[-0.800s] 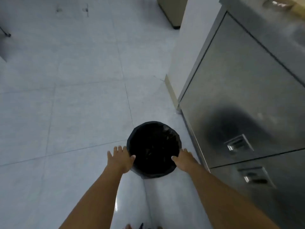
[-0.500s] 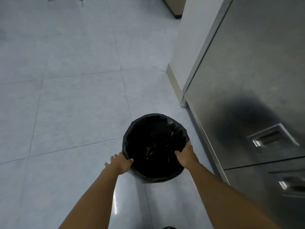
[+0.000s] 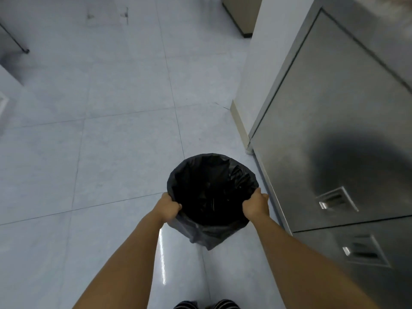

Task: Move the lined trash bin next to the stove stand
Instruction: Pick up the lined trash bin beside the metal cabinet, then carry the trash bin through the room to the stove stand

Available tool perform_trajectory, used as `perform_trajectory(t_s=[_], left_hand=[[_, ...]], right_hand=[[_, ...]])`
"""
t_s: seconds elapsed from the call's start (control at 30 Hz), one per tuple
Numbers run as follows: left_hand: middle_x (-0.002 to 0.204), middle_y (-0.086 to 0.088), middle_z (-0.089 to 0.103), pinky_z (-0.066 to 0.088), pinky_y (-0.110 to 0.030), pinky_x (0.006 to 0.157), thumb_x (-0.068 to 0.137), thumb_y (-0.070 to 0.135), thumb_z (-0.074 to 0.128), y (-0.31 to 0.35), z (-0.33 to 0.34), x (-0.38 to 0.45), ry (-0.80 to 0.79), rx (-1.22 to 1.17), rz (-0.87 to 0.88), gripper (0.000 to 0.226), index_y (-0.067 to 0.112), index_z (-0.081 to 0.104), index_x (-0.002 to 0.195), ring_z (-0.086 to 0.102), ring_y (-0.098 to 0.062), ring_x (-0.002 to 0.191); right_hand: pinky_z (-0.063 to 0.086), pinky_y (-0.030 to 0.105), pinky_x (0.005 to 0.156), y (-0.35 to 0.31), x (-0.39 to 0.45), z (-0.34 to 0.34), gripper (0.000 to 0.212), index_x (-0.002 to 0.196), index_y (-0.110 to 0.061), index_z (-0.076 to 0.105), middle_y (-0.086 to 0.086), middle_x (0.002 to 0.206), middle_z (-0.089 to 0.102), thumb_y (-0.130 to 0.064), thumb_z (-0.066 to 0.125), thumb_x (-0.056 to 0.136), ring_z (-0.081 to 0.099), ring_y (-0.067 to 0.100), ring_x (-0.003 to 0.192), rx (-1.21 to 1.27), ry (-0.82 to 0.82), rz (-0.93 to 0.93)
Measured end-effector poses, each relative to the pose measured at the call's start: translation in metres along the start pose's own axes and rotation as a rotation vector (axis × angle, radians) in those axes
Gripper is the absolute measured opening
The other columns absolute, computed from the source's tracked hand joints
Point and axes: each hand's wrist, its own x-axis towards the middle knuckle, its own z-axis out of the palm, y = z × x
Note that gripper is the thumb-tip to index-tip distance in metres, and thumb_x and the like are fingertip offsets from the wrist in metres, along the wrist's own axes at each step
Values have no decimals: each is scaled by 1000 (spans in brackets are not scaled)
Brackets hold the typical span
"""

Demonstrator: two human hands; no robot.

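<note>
Here we have the bin by its rim, one hand on each side — the left hand and the right hand both curled tight over the edge, pinning the black bag so it won't slip. The bin sits low over the tiled floor, just beside the steel cabinet — whether it touches the floor we cannot tell.

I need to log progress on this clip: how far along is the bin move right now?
Done: the trash bin already carries its black liner, and it sits close beside the steel cabinet. In hand: the left hand and right hand each grip opposite sides of the rim. Left: setting it in its final spot and letting go; whether it is lifted off the floor cannot be told.
</note>
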Motion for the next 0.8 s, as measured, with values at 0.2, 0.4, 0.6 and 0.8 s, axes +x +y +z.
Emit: perform_trajectory(t_s=[0.2, 0.4, 0.6, 0.8], left_hand=[[129, -19, 58, 50, -37, 88, 83, 6, 53, 82, -63, -79, 54, 25, 47, 58, 2, 42, 139, 58, -35, 115], [129, -22, 58, 50, -37, 91, 85, 2, 53, 148, -130, -134, 89, -2, 38, 53, -2, 44, 137, 58, -35, 113], [135, -19, 53, 49, -40, 95, 87, 6, 54, 190, -165, -143, 102, -36, 12, 59, 3, 36, 143, 56, -33, 115], [128, -22, 57, 49, -37, 87, 85, 3, 52, 249, -175, -122, 140, -91, -12, 54, -2, 42, 138, 58, -35, 111]], right_hand=[[40, 41, 106, -71, -64, -90, 67, 153, -1, 13, 24, 152, 23, 1, 40, 92, 46, 40, 129, 7, -8, -64], [34, 44, 113, -152, -104, -160, 68, 153, -2, 13, 22, 156, 19, 0, 41, 92, 36, 40, 137, 12, -9, -138], [35, 48, 113, -208, -104, -199, 73, 155, -6, 5, 19, 158, 15, -2, 41, 92, 35, 41, 138, -16, -41, -180], [33, 45, 116, -258, -65, -243, 70, 155, -6, 8, 20, 157, 18, 0, 41, 93, 32, 40, 140, -46, -54, -210]])
